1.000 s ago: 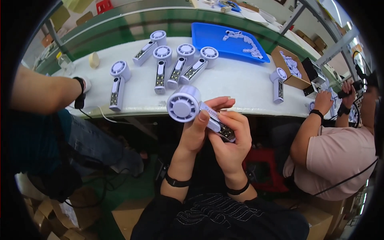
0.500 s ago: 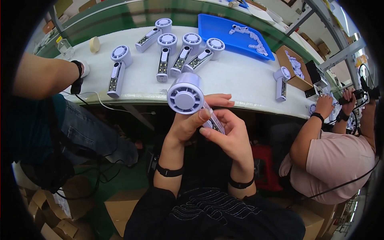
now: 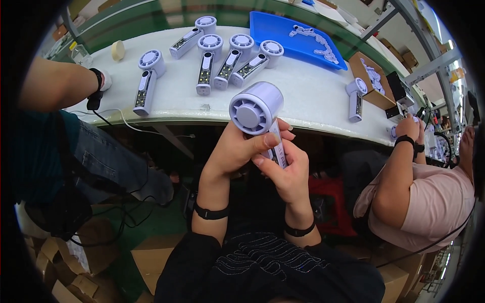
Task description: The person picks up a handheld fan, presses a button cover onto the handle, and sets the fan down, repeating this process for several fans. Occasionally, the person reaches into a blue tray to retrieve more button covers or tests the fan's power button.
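A pale lilac plastic handheld fan [image 3: 257, 116], with a round ribbed head and slim flat handle, is held above the person's lap before the white bench [image 3: 313, 96]. The left hand [image 3: 237, 149] wraps the handle; the right hand [image 3: 288, 169] pinches its lower end. Matching fans [image 3: 222, 63] lie on the bench beside a glossy blue tray [image 3: 283, 30].

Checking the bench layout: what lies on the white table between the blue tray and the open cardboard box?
In the head view, the strip of table between blue tray and cardboard box is bare; a lone fan lies just below it.
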The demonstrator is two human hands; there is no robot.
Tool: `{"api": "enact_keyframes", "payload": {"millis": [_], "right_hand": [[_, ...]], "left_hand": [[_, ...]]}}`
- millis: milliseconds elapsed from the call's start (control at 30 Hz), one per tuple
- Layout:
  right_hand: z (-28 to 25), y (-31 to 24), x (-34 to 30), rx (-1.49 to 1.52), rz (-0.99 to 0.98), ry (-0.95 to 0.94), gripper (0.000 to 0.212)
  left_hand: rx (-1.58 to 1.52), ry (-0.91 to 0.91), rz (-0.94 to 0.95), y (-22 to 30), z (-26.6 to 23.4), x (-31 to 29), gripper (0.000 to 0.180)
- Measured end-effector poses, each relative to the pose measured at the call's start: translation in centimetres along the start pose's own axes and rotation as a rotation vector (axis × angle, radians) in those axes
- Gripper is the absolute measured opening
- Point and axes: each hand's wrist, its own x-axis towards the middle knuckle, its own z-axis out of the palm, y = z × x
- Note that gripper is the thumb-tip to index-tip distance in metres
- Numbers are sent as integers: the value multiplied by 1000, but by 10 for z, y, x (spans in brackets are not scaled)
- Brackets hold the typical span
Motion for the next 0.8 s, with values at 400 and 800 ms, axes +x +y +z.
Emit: {"api": "enact_keyframes", "payload": {"millis": [400, 800], "right_hand": [[6, -14, 2, -235, -260, 97, 25], [3, -12, 9, -40, -17, -157, 45]], "left_hand": [[-376, -82, 107, -43, -8, 12, 75], [-90, -16, 82, 11, -2, -8, 64]]}}
